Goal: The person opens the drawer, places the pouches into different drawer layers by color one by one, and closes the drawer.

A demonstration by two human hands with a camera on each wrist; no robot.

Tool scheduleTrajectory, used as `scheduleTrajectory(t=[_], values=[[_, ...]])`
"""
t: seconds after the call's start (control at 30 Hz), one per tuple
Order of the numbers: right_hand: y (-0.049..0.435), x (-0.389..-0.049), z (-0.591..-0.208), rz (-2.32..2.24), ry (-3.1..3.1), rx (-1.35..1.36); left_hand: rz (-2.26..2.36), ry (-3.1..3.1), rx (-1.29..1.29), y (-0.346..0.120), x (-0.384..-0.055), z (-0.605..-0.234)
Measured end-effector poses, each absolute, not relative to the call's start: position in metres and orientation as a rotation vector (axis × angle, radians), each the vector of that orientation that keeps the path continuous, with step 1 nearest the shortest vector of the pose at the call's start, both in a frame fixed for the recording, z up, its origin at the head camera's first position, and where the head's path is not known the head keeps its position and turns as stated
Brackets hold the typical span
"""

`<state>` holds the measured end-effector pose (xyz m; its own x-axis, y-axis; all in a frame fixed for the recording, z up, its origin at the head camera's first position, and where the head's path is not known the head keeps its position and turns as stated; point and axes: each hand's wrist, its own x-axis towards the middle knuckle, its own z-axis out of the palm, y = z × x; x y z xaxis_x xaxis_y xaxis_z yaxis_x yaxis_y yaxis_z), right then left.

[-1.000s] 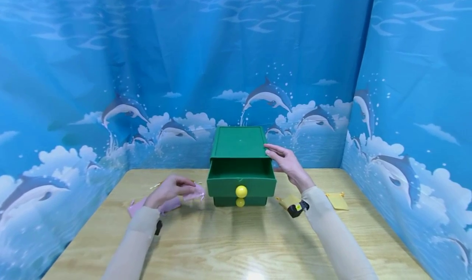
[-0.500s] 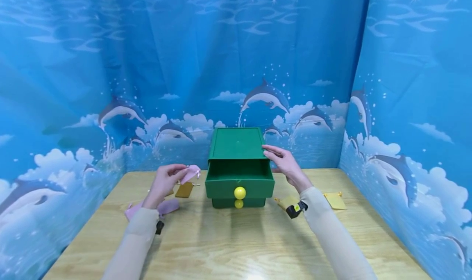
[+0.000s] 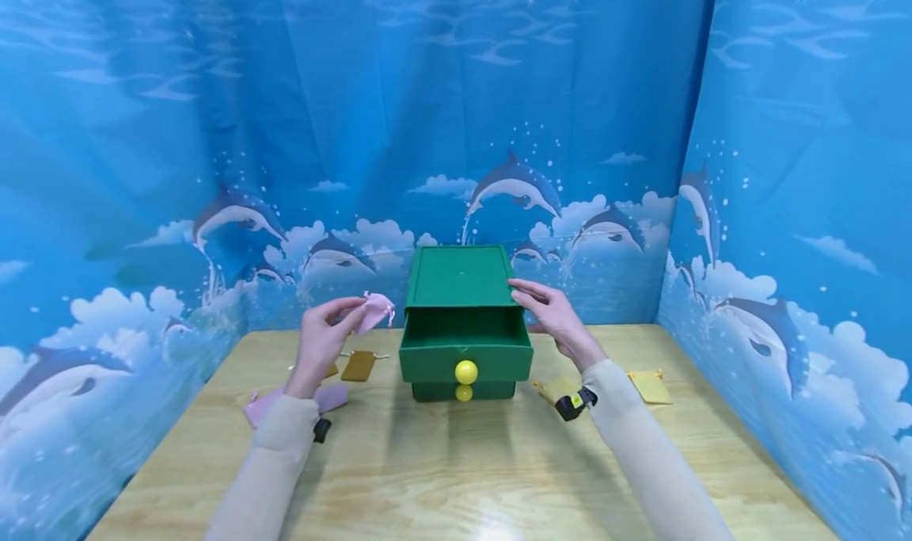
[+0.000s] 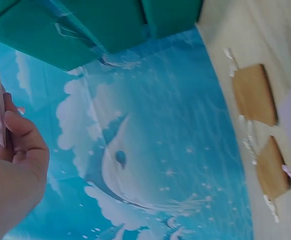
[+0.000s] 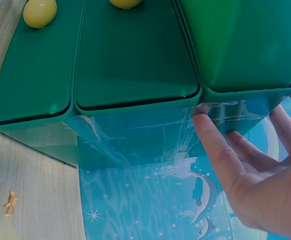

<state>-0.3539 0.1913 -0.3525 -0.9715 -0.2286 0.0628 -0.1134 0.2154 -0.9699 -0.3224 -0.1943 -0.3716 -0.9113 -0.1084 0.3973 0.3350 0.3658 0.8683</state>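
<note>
A small pink drawstring pouch (image 3: 375,313) is pinched between the thumb and fingers of my left hand (image 3: 322,341), raised above the table just left of the green drawer cabinet (image 3: 459,276). The cabinet's top drawer (image 3: 431,363), with a yellow ball knob (image 3: 466,371), is pulled out, and its visible inside holds nothing. My right hand (image 3: 559,324) rests its extended fingers against the cabinet's right side near the top. In the right wrist view those fingertips (image 5: 201,120) touch the taped side wall (image 5: 150,130). Part of the pouch lies outside the left wrist view.
Brown pouches (image 4: 255,95) with white cords lie behind my left hand. Lilac pouches (image 3: 332,398) lie partly under my left wrist. To the right are yellow pouches (image 3: 650,387), one partly behind my right wrist. A dolphin-print curtain (image 3: 606,129) encloses the wooden table (image 3: 427,478).
My left hand has lifted the pink pouch from the table and brought it up and slightly right, uncovering a brown pouch. My right hand has stayed against the cabinet.
</note>
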Motion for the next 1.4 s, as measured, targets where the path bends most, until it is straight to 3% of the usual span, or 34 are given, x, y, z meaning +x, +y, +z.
scheduleTrajectory(t=[0.33,1.4], values=[[0.191,-0.353,-0.352,-1.883,2.379,-0.331,-1.551,-2.171,-0.301,-0.171,-0.313,-0.347],[0.188,-0.346,-0.343,-1.87,2.345,-0.317,-1.352,-2.297,-0.878,-0.113,-0.313,-0.318]])
